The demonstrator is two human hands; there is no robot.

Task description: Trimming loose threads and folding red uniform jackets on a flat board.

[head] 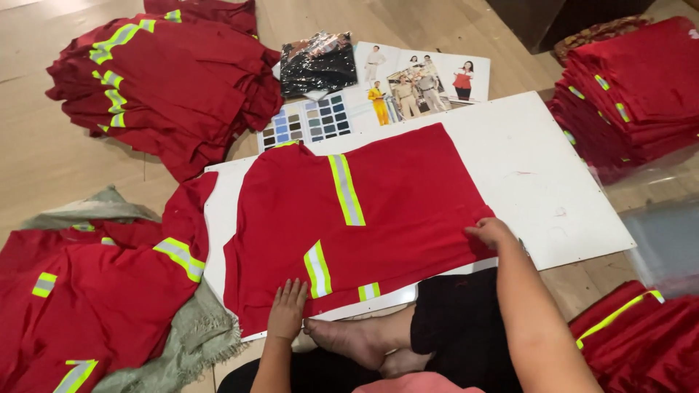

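Observation:
A red work garment [378, 211] with yellow and silver reflective stripes lies spread on a white board [539, 175]. My left hand [287, 309] rests flat on its near edge, fingers apart, next to a reflective stripe [317, 269]. My right hand [491, 231] pinches the garment's right edge, fingers curled on the cloth. My bare foot [349, 340] sits just below the board's near edge.
Heaps of the same red garments lie at the top left [167, 80], bottom left [80, 306], top right [633, 87] and bottom right [641, 335]. A colour swatch card [306, 124], a printed sheet of uniform photos [422, 84] and a black plastic-wrapped pack [317, 64] lie beyond the board. Clear plastic bags [666, 233] sit at right.

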